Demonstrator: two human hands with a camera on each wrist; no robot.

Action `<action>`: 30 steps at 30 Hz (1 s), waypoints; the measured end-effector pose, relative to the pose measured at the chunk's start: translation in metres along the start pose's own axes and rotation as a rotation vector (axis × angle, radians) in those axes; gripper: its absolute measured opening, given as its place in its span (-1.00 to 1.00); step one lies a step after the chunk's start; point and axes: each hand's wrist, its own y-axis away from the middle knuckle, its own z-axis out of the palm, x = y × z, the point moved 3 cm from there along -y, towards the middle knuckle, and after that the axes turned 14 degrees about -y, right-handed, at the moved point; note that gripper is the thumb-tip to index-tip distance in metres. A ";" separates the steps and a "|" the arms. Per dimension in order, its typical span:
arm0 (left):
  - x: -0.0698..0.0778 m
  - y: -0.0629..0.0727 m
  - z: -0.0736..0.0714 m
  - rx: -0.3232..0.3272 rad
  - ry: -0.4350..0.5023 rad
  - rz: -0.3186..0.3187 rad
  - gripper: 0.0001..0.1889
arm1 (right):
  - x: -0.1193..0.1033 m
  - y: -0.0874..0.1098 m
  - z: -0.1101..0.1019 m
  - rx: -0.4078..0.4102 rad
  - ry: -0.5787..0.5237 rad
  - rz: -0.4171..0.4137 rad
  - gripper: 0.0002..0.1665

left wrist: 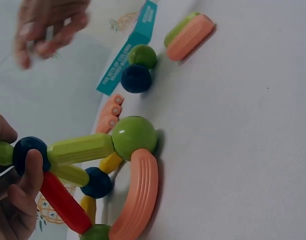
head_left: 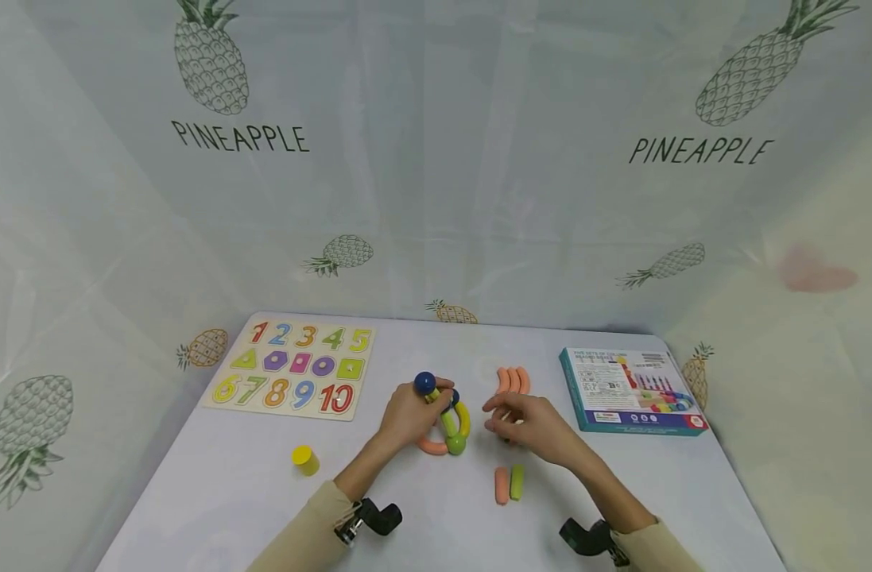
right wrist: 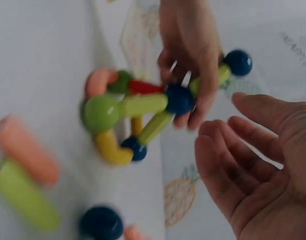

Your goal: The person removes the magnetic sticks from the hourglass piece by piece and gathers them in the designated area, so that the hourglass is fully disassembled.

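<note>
My left hand (head_left: 407,415) grips a structure of magnetic rods and balls near a blue ball (left wrist: 30,152). Its lower part has a green ball (left wrist: 135,137), a curved orange rod (left wrist: 138,195), a red rod (left wrist: 65,202) and a curved yellow rod (head_left: 463,419). Another blue ball (head_left: 424,383) tops a green rod above the hand. To the right, my right hand (right wrist: 272,165) hovers with loosely bent fingers, holding nothing. Beneath it on the table are a loose blue ball (left wrist: 136,78) and green ball (left wrist: 142,56), mostly hidden in the head view.
Several curved orange rods (head_left: 514,380) lie behind the right hand. A straight orange rod (head_left: 502,485) and green rod (head_left: 517,482) lie in front. A number board (head_left: 291,367) is back left, a yellow cylinder (head_left: 305,460) left, a toy box (head_left: 632,391) right.
</note>
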 end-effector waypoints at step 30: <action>-0.014 -0.001 -0.008 -0.109 0.074 0.139 -0.67 | -0.039 -0.063 0.036 0.128 -0.067 -0.185 -0.53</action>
